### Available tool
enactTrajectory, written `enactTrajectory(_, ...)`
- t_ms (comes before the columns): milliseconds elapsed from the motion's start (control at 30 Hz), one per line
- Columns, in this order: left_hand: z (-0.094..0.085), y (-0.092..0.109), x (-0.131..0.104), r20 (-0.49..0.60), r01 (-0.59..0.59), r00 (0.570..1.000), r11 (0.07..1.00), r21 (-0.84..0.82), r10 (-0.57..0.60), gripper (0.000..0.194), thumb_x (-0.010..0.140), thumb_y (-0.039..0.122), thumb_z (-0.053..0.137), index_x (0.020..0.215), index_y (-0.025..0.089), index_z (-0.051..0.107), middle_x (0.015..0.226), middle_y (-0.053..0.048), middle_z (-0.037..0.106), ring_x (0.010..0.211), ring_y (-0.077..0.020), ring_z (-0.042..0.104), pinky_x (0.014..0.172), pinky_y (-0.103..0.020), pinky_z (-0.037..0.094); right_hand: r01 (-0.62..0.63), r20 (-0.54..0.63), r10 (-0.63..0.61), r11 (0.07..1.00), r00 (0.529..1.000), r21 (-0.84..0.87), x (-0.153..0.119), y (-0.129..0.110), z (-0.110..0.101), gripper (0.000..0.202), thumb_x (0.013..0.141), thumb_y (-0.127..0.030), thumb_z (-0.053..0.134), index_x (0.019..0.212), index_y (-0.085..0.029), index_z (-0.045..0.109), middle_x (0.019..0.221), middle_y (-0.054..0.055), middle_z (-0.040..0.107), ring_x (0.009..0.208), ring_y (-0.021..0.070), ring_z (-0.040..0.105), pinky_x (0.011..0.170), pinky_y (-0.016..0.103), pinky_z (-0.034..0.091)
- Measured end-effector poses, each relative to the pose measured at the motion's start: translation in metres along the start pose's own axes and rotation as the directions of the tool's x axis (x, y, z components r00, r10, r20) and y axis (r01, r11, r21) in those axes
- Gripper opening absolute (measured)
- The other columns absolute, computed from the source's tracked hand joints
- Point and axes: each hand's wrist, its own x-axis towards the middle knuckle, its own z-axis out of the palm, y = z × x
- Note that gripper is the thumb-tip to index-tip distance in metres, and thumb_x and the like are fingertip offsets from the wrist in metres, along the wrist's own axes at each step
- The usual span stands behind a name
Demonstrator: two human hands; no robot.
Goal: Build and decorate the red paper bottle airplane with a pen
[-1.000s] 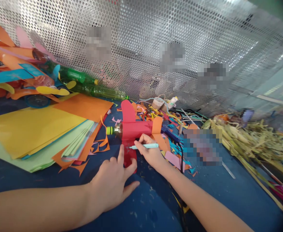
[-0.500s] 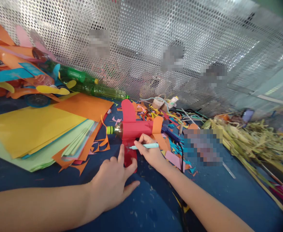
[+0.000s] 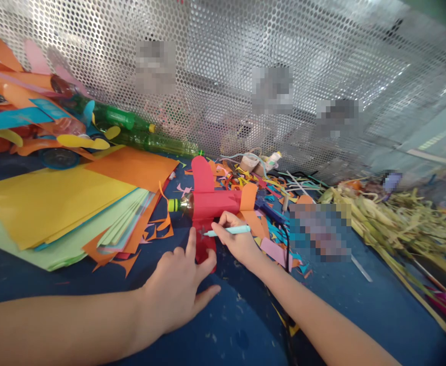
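Pen (image 3: 241, 230) pinched in right hand (image 3: 238, 243) meets the red wing (image 3: 201, 248) of a wrapped bottle (image 3: 217, 200) on the bench (image 3: 242, 315); left hand (image 3: 177, 282), loosely spread, rests there. Marking seems underway; the next stroke calls for steadiness.

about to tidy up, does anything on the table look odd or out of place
Mostly untidiness: scraps lie strewn around the red-wrapped bottle, and the paper stack to its left is fanned out, its edges not lined up. I see no spill.
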Motion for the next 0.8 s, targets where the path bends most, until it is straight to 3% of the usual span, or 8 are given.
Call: enactTrajectory(800, 0.0003, 0.0004, 0.0001, 0.015, 0.004, 1.0, 1.0, 0.005, -0.004, 0.052, 0.09, 0.056, 0.032, 0.132, 0.028, 0.046, 0.139, -0.027, 0.041, 0.072, -0.0304, 0.064, 0.056, -0.041, 0.05, 0.009, 0.014, -0.01, 1.0, 1.0, 0.029, 0.0007, 0.0005, -0.0006, 0.027, 0.086, -0.033, 0.055, 0.066, -0.021, 0.041, 0.053, -0.008, 0.039, 0.047, 0.0091, 0.036, 0.048, 0.023, 0.028)
